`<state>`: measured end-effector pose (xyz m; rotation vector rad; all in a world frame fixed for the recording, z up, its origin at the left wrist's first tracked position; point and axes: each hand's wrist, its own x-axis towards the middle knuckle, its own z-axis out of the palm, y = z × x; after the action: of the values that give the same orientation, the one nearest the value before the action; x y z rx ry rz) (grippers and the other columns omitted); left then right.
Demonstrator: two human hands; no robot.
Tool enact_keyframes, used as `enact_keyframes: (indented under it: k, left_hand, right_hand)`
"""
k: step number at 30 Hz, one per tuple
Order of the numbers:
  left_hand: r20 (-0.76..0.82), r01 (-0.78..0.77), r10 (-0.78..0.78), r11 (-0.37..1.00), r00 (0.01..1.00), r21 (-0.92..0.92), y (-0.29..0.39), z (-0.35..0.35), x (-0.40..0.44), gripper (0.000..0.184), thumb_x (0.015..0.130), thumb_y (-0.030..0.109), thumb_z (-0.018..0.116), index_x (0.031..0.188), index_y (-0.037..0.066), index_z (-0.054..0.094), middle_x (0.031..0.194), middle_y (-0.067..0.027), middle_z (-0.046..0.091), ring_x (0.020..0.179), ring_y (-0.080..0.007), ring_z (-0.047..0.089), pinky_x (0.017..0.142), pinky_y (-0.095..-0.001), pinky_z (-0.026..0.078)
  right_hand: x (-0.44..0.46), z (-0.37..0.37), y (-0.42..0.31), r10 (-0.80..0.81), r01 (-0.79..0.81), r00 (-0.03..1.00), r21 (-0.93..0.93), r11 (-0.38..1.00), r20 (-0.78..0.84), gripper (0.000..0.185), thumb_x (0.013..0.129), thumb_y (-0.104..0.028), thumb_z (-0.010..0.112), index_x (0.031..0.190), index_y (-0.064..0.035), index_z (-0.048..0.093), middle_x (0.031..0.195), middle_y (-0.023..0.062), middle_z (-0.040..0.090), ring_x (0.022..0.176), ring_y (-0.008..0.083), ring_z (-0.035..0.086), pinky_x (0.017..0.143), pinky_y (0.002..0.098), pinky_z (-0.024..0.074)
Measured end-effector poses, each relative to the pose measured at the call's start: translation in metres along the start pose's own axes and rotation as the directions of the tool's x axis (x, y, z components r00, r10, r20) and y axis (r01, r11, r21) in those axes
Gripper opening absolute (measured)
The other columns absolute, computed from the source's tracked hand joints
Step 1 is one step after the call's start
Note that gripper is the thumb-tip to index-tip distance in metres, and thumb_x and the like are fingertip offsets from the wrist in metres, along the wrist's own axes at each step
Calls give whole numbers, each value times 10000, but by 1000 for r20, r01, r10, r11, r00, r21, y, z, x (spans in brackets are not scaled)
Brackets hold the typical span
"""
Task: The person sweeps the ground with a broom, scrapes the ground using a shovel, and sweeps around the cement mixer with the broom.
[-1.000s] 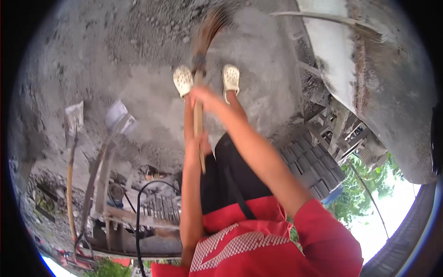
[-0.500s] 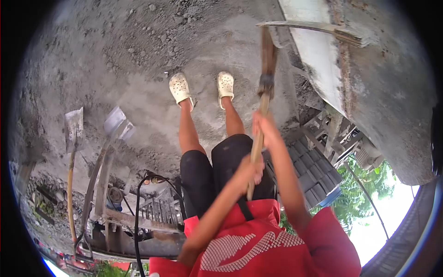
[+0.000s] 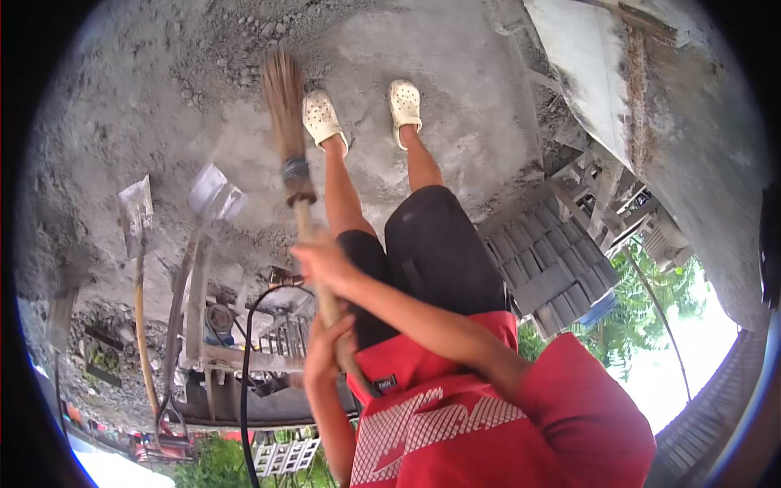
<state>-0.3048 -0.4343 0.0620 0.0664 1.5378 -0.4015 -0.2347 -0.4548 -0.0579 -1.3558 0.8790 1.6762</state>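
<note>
A stick broom (image 3: 285, 106) with long brown bristles and a pale wooden handle slants down the head view, its bristles on the dusty ground beside my left shoe. My right hand (image 3: 325, 264) reaches across my body and is closed around the upper part of the handle, just below the dark binding. Lower down, close to my red shirt, my left hand (image 3: 329, 346) grips the same handle near its end. Motion slightly blurs the right hand. Both feet, in cream clogs (image 3: 323, 118), stand on grey concrete.
Two shovels (image 3: 138, 215) (image 3: 213, 195) stand at the left, near a wooden frame and a black cable (image 3: 246, 382). Stacked grey blocks (image 3: 549, 272) lie at the right, below a pale slab (image 3: 586, 69). Loose gravel (image 3: 244, 57) covers ground at the upper left.
The broom has swung from the right, near the pale slab, across to the left of my feet. Both hands moved left with it, still gripping the handle.
</note>
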Motion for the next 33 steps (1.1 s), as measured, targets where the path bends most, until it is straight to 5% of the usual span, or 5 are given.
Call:
enact_keyframes:
  k: [14,19,21,28,33]
  left_hand:
    - [701,-125,-312,859,642,496,-114,136,160,109,716,123,557,710,16,534,558,-34,500,391,-113,479,339,-246,385]
    - [201,31,-89,962,976,272,-61,72,172,156,765,194,548,828,51,538,554,-6,471,390,-94,403,370,-204,354]
    - [94,-103,66,867,993,487,-42,37,128,82,753,129,518,760,59,476,533,6,408,387,-88,398,358,-208,327]
    - [-139,-420,558,744,818,520,-179,67,70,56,747,61,470,713,40,431,526,-15,410,379,-104,409,352,-242,354]
    - [-3,-203,319,611,948,765,-263,88,67,58,728,57,501,761,22,469,522,-30,437,388,-117,443,344,-258,378]
  right_hand:
    - [-44,-281,9,33,177,794,283,943,-607,114,757,-83,522,673,-55,451,568,46,424,447,158,447,413,330,416]
    - [120,-219,46,37,-86,978,-237,968,-204,165,769,-167,512,698,-22,547,607,77,541,481,191,537,445,354,453]
    - [68,-136,41,-130,117,990,208,971,47,106,748,-76,549,722,17,506,580,67,501,426,180,492,415,320,460]
    - [-25,-151,81,-300,265,856,140,954,422,184,736,-128,607,752,-18,461,503,27,460,388,120,466,344,259,370]
    - [-66,-255,164,-421,274,890,529,803,178,152,794,-152,611,883,-55,535,562,-27,422,442,74,413,407,212,342]
